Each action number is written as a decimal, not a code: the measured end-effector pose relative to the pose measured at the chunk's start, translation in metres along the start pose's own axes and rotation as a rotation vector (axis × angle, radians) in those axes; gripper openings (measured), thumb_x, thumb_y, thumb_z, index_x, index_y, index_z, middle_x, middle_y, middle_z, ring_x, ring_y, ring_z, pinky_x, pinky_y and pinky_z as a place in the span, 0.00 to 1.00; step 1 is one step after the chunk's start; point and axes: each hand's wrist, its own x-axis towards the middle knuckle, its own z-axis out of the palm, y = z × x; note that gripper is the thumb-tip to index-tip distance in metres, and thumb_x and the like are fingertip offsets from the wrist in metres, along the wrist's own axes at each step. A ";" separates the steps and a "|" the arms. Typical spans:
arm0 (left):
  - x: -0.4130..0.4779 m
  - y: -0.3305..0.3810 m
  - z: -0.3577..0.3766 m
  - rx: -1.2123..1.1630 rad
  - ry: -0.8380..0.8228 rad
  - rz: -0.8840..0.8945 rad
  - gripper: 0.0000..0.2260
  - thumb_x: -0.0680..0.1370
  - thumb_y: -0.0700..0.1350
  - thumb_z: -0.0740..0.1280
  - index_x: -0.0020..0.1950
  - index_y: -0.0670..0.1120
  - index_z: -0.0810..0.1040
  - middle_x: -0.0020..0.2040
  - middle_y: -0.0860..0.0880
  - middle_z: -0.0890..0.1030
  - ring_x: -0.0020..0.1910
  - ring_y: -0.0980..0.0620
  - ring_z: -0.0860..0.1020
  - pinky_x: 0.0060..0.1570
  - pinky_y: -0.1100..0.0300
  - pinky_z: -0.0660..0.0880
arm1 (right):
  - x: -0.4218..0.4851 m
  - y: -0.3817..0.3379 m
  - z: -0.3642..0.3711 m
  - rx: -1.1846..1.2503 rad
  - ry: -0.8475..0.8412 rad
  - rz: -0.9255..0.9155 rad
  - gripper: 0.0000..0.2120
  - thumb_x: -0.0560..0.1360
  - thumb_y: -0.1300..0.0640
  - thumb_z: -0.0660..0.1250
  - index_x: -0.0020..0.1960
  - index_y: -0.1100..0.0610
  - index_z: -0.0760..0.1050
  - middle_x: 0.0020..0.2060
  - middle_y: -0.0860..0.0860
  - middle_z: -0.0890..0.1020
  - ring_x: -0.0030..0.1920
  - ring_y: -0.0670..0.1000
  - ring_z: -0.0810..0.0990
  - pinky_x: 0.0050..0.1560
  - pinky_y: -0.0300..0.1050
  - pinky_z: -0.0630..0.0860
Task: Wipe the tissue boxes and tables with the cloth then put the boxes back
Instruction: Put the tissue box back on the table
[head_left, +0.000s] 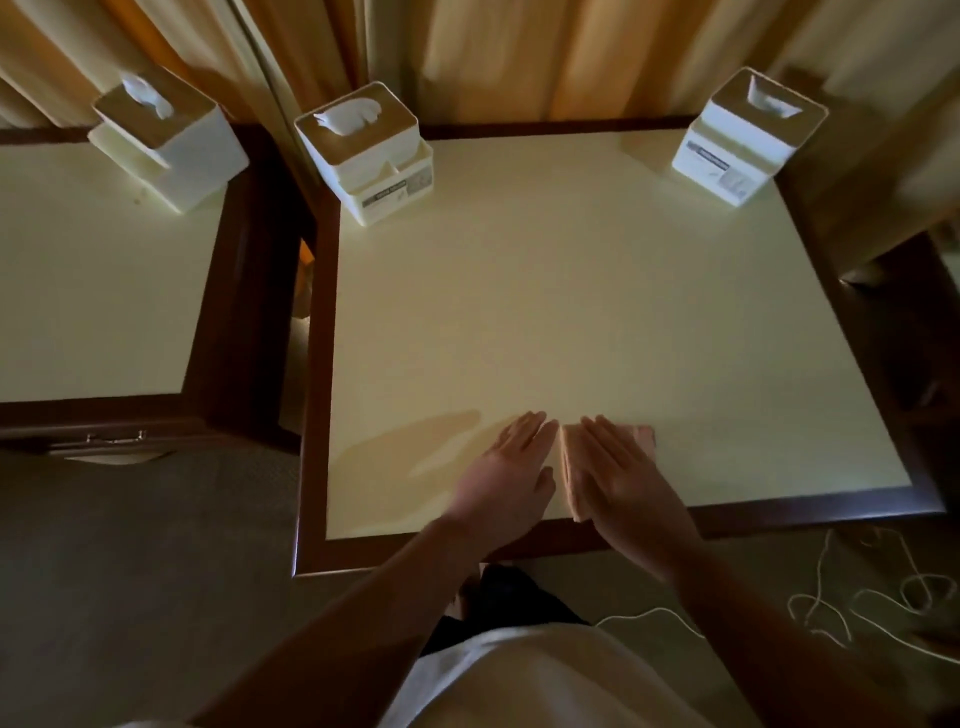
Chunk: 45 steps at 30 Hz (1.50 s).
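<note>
A folded pinkish cloth (570, 467) lies near the front edge of the cream-topped table (571, 312). My right hand (623, 467) lies flat on top of it with straight fingers. My left hand (506, 467) rests flat on the table just left of the cloth. One white tissue box (366, 153) stands at the table's back left corner, another white tissue box (745, 137) at its back right corner. A third tissue box (166, 137) stands on the second table (93, 291) to the left.
Both tables have dark wooden frames, with a narrow gap (301, 312) between them. Curtains (519, 52) hang behind. A white cord (857, 597) lies tangled on the carpet at the right. A faint streak (415, 441) shows left of my hands.
</note>
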 end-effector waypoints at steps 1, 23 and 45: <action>-0.005 0.003 0.006 0.007 -0.011 0.022 0.27 0.83 0.42 0.63 0.83 0.43 0.64 0.83 0.43 0.63 0.83 0.44 0.59 0.80 0.53 0.58 | -0.009 0.001 0.002 -0.042 -0.017 -0.046 0.22 0.84 0.59 0.59 0.76 0.68 0.69 0.72 0.65 0.74 0.74 0.63 0.71 0.77 0.61 0.66; -0.020 0.064 0.110 0.475 -0.040 -0.090 0.29 0.87 0.40 0.58 0.85 0.38 0.49 0.85 0.37 0.53 0.85 0.41 0.51 0.84 0.48 0.52 | -0.062 0.055 -0.009 -0.316 -0.272 -0.130 0.36 0.80 0.58 0.72 0.81 0.65 0.59 0.80 0.63 0.63 0.80 0.60 0.63 0.72 0.47 0.52; -0.072 0.040 0.048 0.436 0.481 -0.177 0.17 0.84 0.43 0.62 0.70 0.37 0.77 0.67 0.39 0.80 0.72 0.40 0.76 0.69 0.45 0.78 | 0.011 -0.012 -0.022 -0.300 -0.103 -0.535 0.19 0.74 0.66 0.64 0.64 0.68 0.80 0.60 0.65 0.83 0.58 0.63 0.85 0.48 0.54 0.86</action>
